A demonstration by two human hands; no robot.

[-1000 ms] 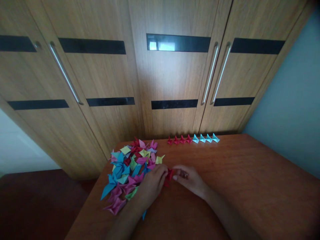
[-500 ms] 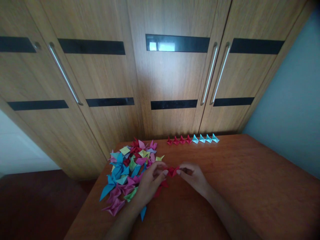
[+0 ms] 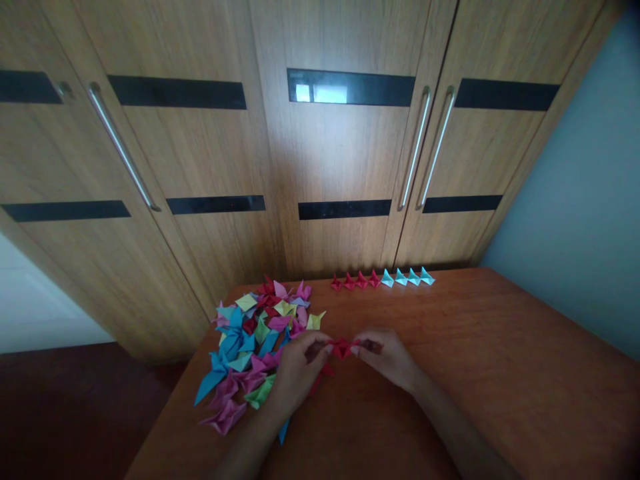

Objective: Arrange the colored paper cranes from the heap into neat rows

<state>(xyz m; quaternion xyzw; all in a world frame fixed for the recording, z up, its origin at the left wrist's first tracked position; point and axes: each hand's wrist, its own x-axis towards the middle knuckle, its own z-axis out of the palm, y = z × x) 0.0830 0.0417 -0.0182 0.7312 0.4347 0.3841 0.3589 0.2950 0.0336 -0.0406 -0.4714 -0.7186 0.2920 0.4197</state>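
Observation:
A small red origami piece [image 3: 342, 348] is stretched between my two hands, above the table's middle. My left hand [image 3: 299, 365] pinches one end of it between thumb and fingers. At the opposite end, my right hand [image 3: 384, 357] pinches it the same way. Beside and partly behind my left hand spreads a pile of folded paper pieces [image 3: 239, 343] in blue, pink, red, green and yellow. Part of a red folded paper [image 3: 320, 379] shows just under my left hand; the rest is hidden.
Along the table's far edge runs a row of small folded pieces, several red [image 3: 361, 281] and several pale blue [image 3: 407, 278]. The reddish-brown table [image 3: 490, 373] meets a wooden wardrobe [image 3: 340, 153] with metal handles. A blue-grey wall [image 3: 565, 220] stands at the right.
The red origami piece between my hands looks flatter and more spread, and is slightly lower. My hands keep their pinch at both ends. The whole view has shifted slightly.

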